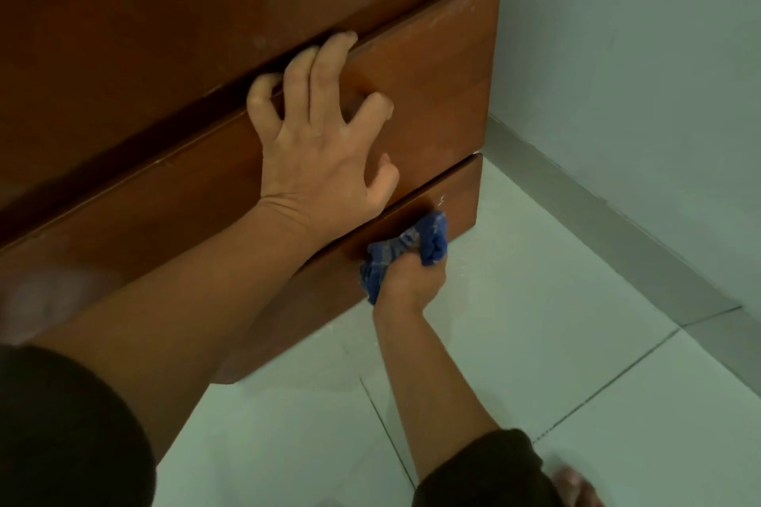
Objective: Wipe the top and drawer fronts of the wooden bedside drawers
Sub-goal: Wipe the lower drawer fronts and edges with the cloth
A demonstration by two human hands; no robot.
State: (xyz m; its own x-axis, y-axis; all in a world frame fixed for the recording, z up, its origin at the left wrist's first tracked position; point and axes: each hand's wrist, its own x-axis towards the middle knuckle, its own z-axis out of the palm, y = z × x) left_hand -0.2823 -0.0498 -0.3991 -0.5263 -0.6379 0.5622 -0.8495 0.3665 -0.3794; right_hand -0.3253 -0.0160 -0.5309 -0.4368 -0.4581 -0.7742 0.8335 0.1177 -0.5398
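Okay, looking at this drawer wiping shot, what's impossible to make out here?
- Left side of the bedside drawers: cut off by the head view's edge.
- Lower drawer front: partly hidden by the left hand, its forearm, and the right hand gripping the blue cloth.
- Thing at the bottom edge: blurred and cut off.

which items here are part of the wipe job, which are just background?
In the job:
- blue cloth, bunched in the right hand
- lower drawer front, cloth pressed on it
- upper drawer front, left hand braced on it
- wooden top

Background:
- tiled floor
- wall
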